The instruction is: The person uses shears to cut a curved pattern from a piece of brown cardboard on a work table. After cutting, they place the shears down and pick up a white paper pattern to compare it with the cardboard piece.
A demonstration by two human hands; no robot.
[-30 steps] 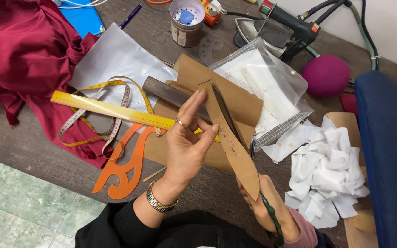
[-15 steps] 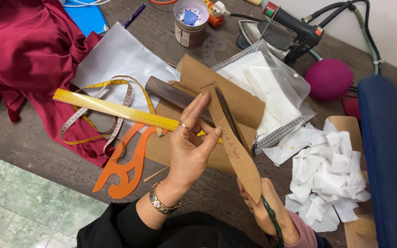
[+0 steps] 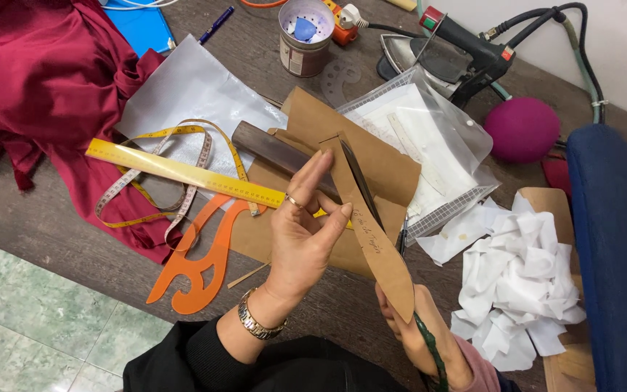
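— What does the pattern piece (image 3: 375,250) look like?

— A long, narrow strip of brown card, curved and tapering, with handwriting along it, held above the worktop (image 3: 59,232).

— How are the hands?

— The right hand (image 3: 419,337) pinches its lower end. The left hand (image 3: 302,232), fingers loosely spread, touches its edge with thumb and fingertips. A yellow ruler (image 3: 183,173) lies just behind.
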